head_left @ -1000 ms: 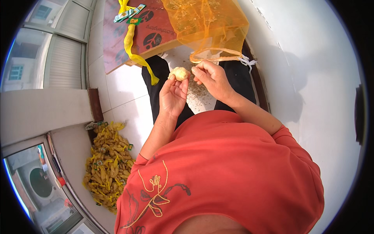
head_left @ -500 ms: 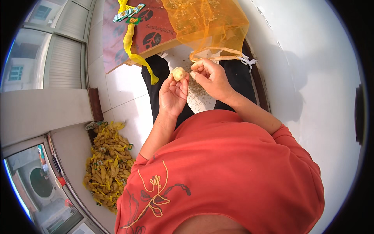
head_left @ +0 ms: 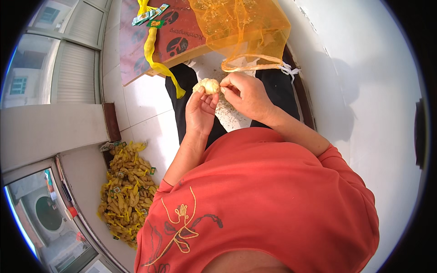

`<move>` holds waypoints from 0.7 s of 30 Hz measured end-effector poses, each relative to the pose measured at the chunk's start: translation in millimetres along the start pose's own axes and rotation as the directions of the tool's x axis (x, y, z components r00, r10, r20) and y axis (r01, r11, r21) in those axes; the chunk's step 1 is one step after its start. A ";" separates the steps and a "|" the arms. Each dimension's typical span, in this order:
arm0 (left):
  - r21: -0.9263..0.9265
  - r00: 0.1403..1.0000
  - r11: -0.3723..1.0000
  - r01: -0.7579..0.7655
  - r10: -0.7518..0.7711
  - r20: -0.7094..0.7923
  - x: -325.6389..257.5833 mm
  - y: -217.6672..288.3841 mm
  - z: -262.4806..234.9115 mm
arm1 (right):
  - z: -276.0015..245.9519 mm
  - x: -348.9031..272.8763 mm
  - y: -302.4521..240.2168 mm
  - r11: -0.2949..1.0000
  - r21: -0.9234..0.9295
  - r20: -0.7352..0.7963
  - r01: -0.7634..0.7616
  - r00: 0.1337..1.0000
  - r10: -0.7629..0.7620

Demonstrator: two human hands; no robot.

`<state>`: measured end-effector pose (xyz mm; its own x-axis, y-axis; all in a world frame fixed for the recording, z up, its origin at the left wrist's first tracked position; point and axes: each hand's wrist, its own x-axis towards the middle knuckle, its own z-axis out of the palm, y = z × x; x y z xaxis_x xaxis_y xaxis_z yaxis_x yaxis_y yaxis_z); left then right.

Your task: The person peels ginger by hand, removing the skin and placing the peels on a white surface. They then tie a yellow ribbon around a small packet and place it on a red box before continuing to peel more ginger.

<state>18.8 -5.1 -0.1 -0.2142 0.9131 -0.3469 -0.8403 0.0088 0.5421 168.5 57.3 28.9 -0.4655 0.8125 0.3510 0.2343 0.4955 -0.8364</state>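
Observation:
Over my lap, my left hand (head_left: 201,111) is closed around a pale yellow, knobbly piece of ginger (head_left: 209,86), held lengthwise between thumb and fingers. My right hand (head_left: 248,96) is pinched at the ginger's right end, thumb against index finger. Whatever those fingertips may grip is too small to make out. Beyond my left hand, a yellow mesh sleeve (head_left: 149,48) with a green label hangs over the near edge of a reddish board (head_left: 193,42). To the right of it, an orange mesh bag (head_left: 246,27) lies with its drawstring mouth toward me.
More yellow mesh with several small labels (head_left: 148,17) lies at the board's far left. A heap of ginger in yellow net bags (head_left: 129,186) is piled on the floor to my left. A white wall (head_left: 364,136) runs along my right side, and windows stand at left.
The ginger has been turned from end-on to lengthwise in my left hand. My right hand's fingertips have come up against its right end.

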 end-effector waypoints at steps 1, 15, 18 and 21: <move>0.015 1.000 1.000 -0.015 0.015 0.010 0.5 -0.3 -1.1 | -0.3 0.3 0.2 0.999 -0.029 -0.003 0.018 1.000 -0.019; -0.236 0.973 0.946 0.222 -0.229 -0.001 3.7 1.3 -6.9 | -3.6 1.5 2.5 0.996 0.042 0.046 -0.073 0.996 0.071; -0.199 0.974 0.954 0.223 -0.225 0.013 2.1 0.2 -6.4 | -0.5 1.0 0.1 0.994 0.060 0.069 -0.091 0.994 0.087; -0.163 0.974 0.961 0.223 -0.228 -0.009 2.1 -1.1 -8.7 | 3.5 1.4 6.9 0.993 0.058 0.062 -0.099 0.993 0.096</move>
<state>15.0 -6.7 -8.1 -0.0215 0.8836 -0.4678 -0.9364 0.1461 0.3190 166.4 60.8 22.1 -0.4932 0.8354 0.2426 0.2292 0.3938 -0.8902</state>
